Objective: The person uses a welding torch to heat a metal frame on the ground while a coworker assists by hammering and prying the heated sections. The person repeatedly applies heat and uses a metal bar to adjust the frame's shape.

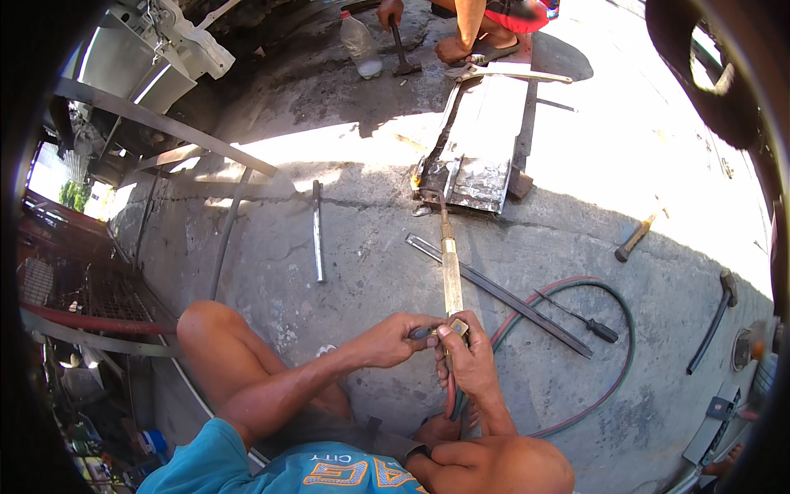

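I crouch on a concrete floor. My right hand [471, 358] grips the handle end of a brass gas torch [451, 272], whose long tube runs away from me to a flame at a rusty metal piece [429, 183]. My left hand [399, 337] pinches a small knob at the torch handle, touching the right hand. A red and green twin hose [613, 288] loops from the handle across the floor to the right. The heated piece lies against a flat metal plate [487, 140].
A metal bar [317, 232], a flat strip [494, 292], a screwdriver [584, 319], a hammer [635, 239] and a dark pry bar [714, 317] lie on the floor. Another person [485, 25] squats at the far side by a plastic bottle [360, 43]. A metal frame [164, 128] stands at left.
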The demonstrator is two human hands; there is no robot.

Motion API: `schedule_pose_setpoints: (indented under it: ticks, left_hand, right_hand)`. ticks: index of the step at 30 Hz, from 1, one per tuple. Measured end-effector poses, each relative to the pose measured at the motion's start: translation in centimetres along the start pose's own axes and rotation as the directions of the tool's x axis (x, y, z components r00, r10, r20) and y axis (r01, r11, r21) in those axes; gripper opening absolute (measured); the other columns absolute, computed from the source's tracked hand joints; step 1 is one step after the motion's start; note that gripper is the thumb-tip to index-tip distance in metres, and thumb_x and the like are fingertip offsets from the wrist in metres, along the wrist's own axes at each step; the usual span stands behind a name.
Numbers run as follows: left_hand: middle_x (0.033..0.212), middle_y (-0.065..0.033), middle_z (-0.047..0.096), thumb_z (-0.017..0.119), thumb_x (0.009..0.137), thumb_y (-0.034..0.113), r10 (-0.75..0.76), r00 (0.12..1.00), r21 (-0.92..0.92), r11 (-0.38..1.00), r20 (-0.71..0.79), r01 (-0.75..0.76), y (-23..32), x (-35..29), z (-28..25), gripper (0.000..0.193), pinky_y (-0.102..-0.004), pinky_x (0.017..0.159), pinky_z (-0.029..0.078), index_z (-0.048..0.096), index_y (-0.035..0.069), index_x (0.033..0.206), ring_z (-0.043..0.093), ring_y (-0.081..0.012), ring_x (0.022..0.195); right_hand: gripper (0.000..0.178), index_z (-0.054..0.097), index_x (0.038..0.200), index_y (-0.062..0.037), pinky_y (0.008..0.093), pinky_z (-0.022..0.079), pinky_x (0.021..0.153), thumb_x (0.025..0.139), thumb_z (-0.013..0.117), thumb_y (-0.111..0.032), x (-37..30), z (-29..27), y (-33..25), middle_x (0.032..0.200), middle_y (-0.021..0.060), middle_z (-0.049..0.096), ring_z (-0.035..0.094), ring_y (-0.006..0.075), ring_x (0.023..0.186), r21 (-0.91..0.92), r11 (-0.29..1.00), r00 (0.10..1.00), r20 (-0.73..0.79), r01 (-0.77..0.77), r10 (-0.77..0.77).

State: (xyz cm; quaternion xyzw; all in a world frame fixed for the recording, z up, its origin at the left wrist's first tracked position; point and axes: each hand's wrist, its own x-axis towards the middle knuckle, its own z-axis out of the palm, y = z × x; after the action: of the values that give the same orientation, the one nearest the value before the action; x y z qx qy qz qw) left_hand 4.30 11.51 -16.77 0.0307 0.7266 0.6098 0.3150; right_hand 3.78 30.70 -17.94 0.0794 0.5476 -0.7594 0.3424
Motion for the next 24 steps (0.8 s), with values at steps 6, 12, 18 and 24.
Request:
schedule_pose_setpoints:
  ticks: [6,12,18,24]
  left_hand:
    - [0.100,-0.0092,0.075,0.058,0.106,0.009,-0.007,1.000,0.041,0.999,0.013,0.006,0.0,0.4,-0.3,0.035,-0.0353,0.093,0.051,0.060,0.000,0.140,0.065,-0.0135,0.098]
    - [0.100,-0.0096,0.075,0.058,0.106,0.010,-0.014,1.000,0.043,0.999,0.005,0.014,-0.1,0.5,-0.4,0.036,-0.0351,0.092,0.051,0.060,0.001,0.140,0.066,-0.0135,0.098]
    - [0.101,-0.0085,0.075,0.059,0.106,0.014,-0.017,1.000,0.020,1.000,0.009,0.016,-0.9,0.7,-0.9,0.042,-0.0346,0.093,0.050,0.055,0.002,0.146,0.065,-0.0139,0.099]
    - [0.130,-0.0142,0.069,0.060,0.106,0.025,-0.072,0.997,-0.040,0.997,-0.033,0.071,-0.4,1.1,-2.3,0.057,-0.0358,0.108,0.045,0.044,-0.004,0.153,0.061,-0.0198,0.123]
  right_hand:
    - [0.017,0.052,0.108,-0.0066,0.0291,0.043,0.035,0.103,0.059,-0.021,0.5,0.1,0.3,0.069,0.0067,0.058,0.054,0.0134,0.044,-0.001,1.000,0.999,-0.022,0.023,-0.023]
    - [0.017,0.053,0.109,-0.0063,0.0286,0.044,0.035,0.103,0.060,-0.021,0.7,0.0,0.4,0.070,0.0068,0.058,0.054,0.0132,0.044,0.009,1.000,1.000,-0.018,0.022,-0.022]
    - [0.019,0.053,0.110,-0.0059,0.0284,0.045,0.035,0.103,0.060,-0.021,0.8,0.4,0.0,0.070,0.0057,0.058,0.055,0.0121,0.045,0.001,1.000,0.999,-0.037,0.027,-0.027]
    - [0.024,0.055,0.115,-0.0057,0.0283,0.046,0.040,0.103,0.062,-0.025,1.1,0.5,0.1,0.069,0.0028,0.056,0.056,0.0106,0.049,-0.065,0.998,0.998,-0.057,0.022,-0.026]
